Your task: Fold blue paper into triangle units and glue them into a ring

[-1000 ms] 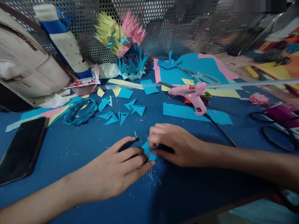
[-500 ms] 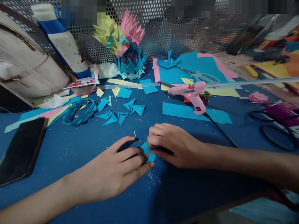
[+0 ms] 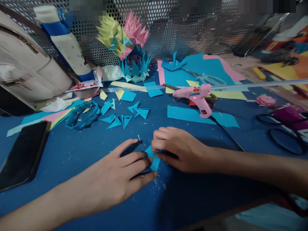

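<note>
A small piece of blue paper (image 3: 155,163) lies on the blue tabletop between my two hands. My left hand (image 3: 125,170) is spread, its middle fingertips resting on the left part of the paper and its other fingers apart. From the right, my right hand (image 3: 179,149) has curled fingers and thumb closed at the paper's upper right edge, which they partly hide. Beyond my hands lie several folded blue paper triangles (image 3: 113,121) and a joined blue paper ring (image 3: 83,115).
A pink glue gun (image 3: 198,96), its light lit, lies across a blue paper strip (image 3: 223,119). Scissors (image 3: 209,78) rest on blue sheets behind it. A black phone (image 3: 24,154) lies at left. Paper flowers (image 3: 136,65) stand by the mesh panel. A bottle (image 3: 64,45) leans near a bag (image 3: 26,57).
My left hand's lower finger has slid slightly down off the paper's edge, uncovering more of its lower corner. The right hand stays nearly still.
</note>
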The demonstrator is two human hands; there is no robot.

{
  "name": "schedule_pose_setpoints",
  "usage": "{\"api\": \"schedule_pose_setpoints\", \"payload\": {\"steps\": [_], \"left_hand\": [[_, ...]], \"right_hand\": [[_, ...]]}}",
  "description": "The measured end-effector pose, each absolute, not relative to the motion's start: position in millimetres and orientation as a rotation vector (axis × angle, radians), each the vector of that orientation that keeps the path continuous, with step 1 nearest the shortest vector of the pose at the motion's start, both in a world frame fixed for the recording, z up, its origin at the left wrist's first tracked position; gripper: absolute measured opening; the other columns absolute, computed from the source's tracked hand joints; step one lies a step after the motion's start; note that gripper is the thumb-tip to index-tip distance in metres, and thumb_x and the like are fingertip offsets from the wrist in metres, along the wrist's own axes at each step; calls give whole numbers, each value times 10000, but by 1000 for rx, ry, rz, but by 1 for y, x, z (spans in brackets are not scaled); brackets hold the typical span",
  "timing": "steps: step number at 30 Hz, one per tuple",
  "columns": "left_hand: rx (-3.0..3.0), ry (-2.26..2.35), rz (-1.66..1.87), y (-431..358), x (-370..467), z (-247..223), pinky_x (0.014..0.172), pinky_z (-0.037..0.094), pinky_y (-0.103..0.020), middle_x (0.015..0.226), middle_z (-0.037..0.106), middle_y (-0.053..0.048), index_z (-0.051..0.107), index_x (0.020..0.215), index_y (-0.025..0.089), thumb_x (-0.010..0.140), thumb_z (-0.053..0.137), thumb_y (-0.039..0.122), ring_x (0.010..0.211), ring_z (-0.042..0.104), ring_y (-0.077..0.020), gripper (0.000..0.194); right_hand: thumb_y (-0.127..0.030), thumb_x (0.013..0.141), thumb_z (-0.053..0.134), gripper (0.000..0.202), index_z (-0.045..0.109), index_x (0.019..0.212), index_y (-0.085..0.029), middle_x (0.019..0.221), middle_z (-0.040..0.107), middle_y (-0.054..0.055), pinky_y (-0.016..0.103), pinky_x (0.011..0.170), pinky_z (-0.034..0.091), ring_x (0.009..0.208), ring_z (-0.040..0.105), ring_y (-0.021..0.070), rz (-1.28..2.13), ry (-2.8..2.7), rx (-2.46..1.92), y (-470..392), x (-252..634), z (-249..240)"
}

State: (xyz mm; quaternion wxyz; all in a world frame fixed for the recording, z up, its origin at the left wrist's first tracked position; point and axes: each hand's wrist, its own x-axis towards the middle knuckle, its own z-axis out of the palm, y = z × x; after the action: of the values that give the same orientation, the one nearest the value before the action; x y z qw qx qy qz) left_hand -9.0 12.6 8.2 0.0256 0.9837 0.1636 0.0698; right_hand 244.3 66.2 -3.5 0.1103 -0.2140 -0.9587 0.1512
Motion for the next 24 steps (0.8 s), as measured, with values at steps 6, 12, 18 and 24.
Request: {"api": "schedule_pose_setpoints", "payload": {"steps": [6,12,18,24], "left_hand": [[2967,465,193,18,-13,7,1229,118,-529,1302,603,-76,491,1424,227,965,516,176,1272,492,-232,463],[2928,456,229,20,-14,4,1213,164,-564,1310,604,-84,492,1423,260,950,502,129,1289,489,-235,491],[2929,461,199,19,-15,4,1214,152,-574,1335,586,-85,460,1450,273,969,491,140,1306,476,-231,500],[2956,475,196,19,-13,3,1212,133,-555,1304,597,-68,403,1494,269,997,420,118,1288,472,-225,519]], "right_hand": [[-222,956,482,85,507,880,-194,867,515,30,304,685,274,754,406,187,482,-2867,-679,66,244,-1],[-230,965,461,92,520,905,-192,879,528,40,310,686,289,752,411,191,471,-2851,-663,66,244,-1],[-225,980,440,109,531,936,-186,880,527,46,312,682,298,764,422,199,465,-2813,-634,66,245,-4],[-214,982,435,109,537,959,-182,892,528,48,315,693,310,774,426,199,464,-2785,-619,66,245,-6]]}}
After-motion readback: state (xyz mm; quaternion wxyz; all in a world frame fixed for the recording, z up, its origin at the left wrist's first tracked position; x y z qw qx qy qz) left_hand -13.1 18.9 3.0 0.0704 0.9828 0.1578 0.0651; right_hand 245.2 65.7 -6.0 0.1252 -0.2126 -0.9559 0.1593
